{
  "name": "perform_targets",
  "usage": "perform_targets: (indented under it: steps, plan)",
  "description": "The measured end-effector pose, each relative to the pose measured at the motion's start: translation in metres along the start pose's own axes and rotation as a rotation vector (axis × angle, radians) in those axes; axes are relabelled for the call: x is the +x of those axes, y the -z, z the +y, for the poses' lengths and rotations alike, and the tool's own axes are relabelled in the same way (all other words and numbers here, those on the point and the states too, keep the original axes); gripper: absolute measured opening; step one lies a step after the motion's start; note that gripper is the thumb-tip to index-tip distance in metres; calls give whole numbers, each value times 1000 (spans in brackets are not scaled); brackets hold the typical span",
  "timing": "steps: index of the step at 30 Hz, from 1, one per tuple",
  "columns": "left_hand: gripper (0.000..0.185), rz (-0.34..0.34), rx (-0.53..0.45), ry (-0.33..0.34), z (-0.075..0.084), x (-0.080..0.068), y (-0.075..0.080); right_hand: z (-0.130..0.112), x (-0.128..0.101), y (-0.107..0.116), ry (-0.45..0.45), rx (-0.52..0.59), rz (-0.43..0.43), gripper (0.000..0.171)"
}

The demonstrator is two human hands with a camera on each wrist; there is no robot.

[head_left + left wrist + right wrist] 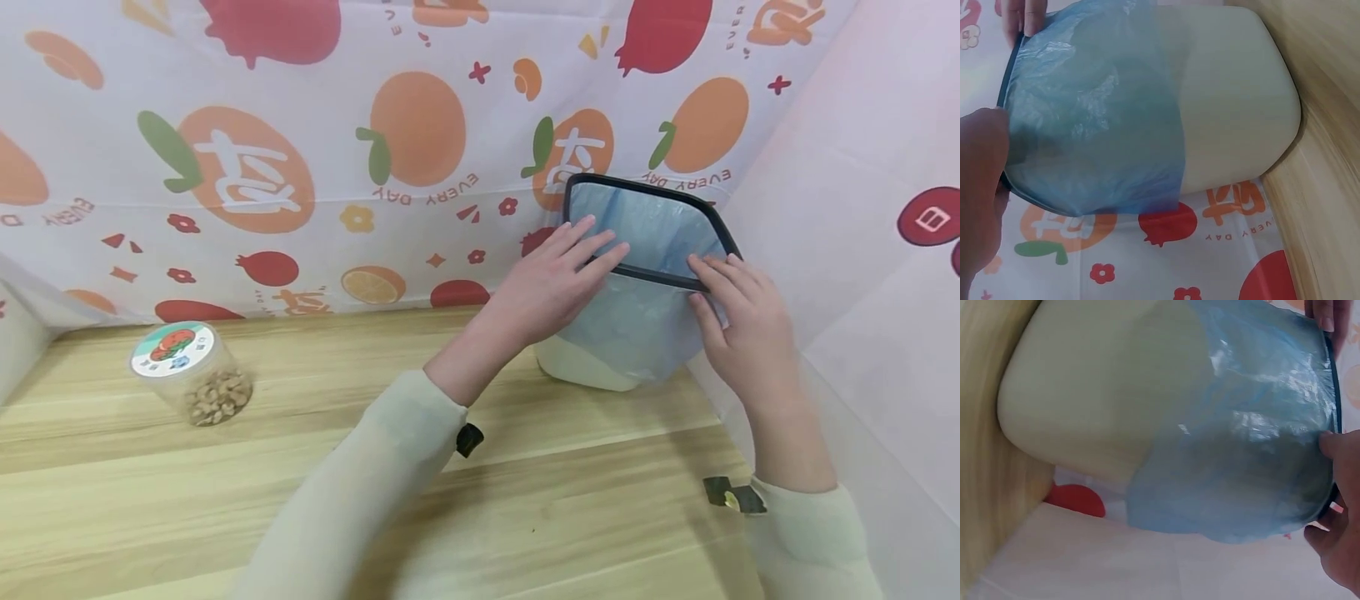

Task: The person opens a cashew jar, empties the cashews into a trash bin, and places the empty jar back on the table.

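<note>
A small cream bin (600,371) stands at the back right of the wooden table, lined with a blue plastic bag (637,325) that folds down over its outside. A black rim ring (645,190) sits on top. My left hand (555,279) lies with straight fingers across the near left part of the ring. My right hand (742,325) pinches the near right corner, fingers on top and thumb against the bag. The left wrist view shows the bag (1097,125) over the bin (1241,100). The right wrist view shows the bag (1247,437) and my right hand (1338,544) at the ring.
A clear round jar of nuts (195,375) with a printed lid stands at the left of the wooden tabletop (225,500). A fruit-patterned cloth (420,125) hangs behind the bin, and a pale wall (862,292) stands close on its right.
</note>
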State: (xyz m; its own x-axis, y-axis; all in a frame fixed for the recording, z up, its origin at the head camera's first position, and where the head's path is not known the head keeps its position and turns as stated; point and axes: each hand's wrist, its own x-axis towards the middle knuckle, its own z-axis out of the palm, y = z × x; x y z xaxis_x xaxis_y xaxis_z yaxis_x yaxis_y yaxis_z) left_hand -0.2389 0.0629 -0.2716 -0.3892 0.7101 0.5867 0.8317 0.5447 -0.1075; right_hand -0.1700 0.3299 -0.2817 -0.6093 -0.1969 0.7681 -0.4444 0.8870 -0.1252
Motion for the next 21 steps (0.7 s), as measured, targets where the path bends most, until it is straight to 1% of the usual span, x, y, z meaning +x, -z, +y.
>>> perform_targets:
  steps: [5,10,14,21]
  plan:
    - [44,31,-14,-6,-3,4,-5,1,-2,-9,-18,38,71,37]
    - [44,59,-39,-13,-5,4,-8,0,-6,-12,-39,6,120,37]
    - [45,71,-43,-6,-5,2,-9,-3,-7,-14,-56,-27,151,37]
    - [46,66,-50,0,-6,2,-8,-5,-8,-18,-67,-41,189,36]
